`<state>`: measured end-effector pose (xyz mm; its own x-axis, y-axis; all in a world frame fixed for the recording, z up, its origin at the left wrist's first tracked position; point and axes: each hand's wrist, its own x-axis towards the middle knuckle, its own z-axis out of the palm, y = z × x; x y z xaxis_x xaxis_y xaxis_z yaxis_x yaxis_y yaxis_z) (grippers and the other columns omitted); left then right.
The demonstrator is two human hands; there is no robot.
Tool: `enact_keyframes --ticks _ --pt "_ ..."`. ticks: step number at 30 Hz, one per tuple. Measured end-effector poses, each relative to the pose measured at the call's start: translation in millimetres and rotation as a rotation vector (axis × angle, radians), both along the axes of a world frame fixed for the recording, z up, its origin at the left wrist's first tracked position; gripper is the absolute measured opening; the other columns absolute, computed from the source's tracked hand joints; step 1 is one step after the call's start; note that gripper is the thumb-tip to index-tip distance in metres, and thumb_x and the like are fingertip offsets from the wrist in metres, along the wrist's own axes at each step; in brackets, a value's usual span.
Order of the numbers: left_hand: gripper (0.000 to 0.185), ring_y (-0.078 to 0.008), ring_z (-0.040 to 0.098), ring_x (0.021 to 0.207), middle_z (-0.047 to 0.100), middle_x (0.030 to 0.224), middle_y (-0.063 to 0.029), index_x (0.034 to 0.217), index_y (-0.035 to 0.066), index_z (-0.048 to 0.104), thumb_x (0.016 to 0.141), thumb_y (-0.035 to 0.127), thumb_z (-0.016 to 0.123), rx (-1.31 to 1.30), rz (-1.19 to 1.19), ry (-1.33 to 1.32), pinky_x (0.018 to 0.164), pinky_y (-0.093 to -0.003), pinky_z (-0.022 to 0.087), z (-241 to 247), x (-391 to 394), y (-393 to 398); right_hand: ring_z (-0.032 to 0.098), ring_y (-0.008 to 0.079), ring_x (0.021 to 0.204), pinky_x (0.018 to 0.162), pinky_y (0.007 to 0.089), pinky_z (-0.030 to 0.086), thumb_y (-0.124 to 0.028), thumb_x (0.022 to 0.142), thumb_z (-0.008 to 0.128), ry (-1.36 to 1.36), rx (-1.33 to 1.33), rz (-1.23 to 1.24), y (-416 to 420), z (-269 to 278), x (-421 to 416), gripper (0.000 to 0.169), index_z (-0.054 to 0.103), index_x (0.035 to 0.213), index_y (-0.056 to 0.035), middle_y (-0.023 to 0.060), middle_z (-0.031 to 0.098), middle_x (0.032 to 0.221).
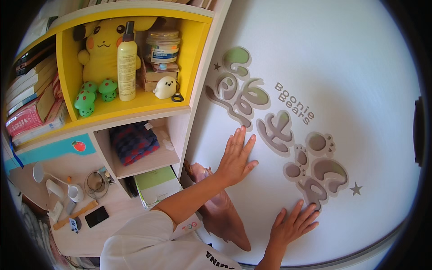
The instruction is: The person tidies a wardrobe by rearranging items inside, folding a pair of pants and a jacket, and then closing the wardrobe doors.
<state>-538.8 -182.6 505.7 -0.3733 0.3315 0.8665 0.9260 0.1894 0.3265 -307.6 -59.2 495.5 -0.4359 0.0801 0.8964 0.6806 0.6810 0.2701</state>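
Note:
My left hand [238,158] lies flat, palm down, on a glossy white panel [337,60], with its fingertips at the lower end of the large printed brown and green lettering [244,98]. Lower and to the right, my right hand [293,221] also rests on the panel, its fingertips by the bottom of the last large printed character [315,192]. Both hands hold nothing, and their fingers are spread. Smaller printed lettering [297,101] and a printed star [355,189] show on the same panel. A brown printed shape [226,219] is partly behind my left forearm.
At the left stands a shelf unit with a yellow compartment [199,67] holding a plush toy [101,50], a spray bottle [127,67] and small figures. Below are folded checked cloth [135,143], books and a desk [77,246] with a phone [97,216] and lamp [75,192]. A dark handle [418,131] is at the right.

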Motion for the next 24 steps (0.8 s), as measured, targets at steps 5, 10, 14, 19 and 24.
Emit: enact_keyframes --ticks 5,10,14,19,24 --pt "0.074 -0.0456 0.013 0.136 0.01 0.148 -0.0282 0.143 0.003 0.022 0.083 0.023 0.061 -0.015 -0.032 -0.047 0.109 -0.0512 0.014 4.7 5.8 16.3 0.025 0.0442 0.132 0.106 0.0601 0.013 -0.044 0.094 0.039 0.036 0.022 -0.052 8.2 0.9 4.5 0.049 0.044 0.134 -0.0163 0.02 0.03 0.144" --pt "0.063 -0.0432 0.017 0.136 0.021 0.144 -0.0295 0.138 -0.002 0.03 0.085 0.019 0.057 0.075 -0.02 0.035 0.11 -0.048 0.016 -25.1 -8.8 10.1 0.033 0.0398 0.129 0.104 0.0591 0.019 -0.037 0.083 0.06 0.008 -0.123 0.067 -14.1 -4.0 5.4 0.055 0.047 0.133 -0.0185 0.0176 0.035 0.142" --pt "0.057 -0.0402 0.016 0.137 0.018 0.146 -0.0285 0.14 -0.006 0.023 0.094 0.02 0.044 0.328 0.072 -0.136 0.111 -0.0449 0.014 -28.3 -7.9 -25.9 0.037 0.0375 0.127 0.102 0.0595 0.023 -0.034 0.08 0.063 -0.025 -0.197 0.185 -23.7 -7.3 2.1 0.055 0.048 0.131 -0.0182 0.0173 0.036 0.141" --pt "0.057 -0.0389 0.016 0.138 0.017 0.147 -0.0284 0.14 -0.008 0.021 0.095 0.02 0.04 0.368 0.286 -0.214 0.112 -0.0422 0.013 -75.2 -58.1 6.6 0.026 0.0429 0.133 0.106 0.0594 0.014 -0.034 0.087 0.058 0.01 -0.202 0.014 7.9 -13.2 30.8 0.054 0.045 0.133 -0.0081 0.0257 0.03 0.143" --pt "0.06 -0.0447 0.01 0.137 0.008 0.146 -0.0327 0.143 -0.005 0.015 0.096 0.028 0.035 0.37 0.161 -0.377 0.11 -0.048 0.009 -79.2 -40.5 15.5 0.017 0.0422 0.137 0.107 0.0584 0.01 -0.044 0.095 0.041 -0.072 -0.021 -0.093 17.5 -30.8 46.9 0.056 0.039 0.135 -0.0052 0.0264 0.022 0.146"
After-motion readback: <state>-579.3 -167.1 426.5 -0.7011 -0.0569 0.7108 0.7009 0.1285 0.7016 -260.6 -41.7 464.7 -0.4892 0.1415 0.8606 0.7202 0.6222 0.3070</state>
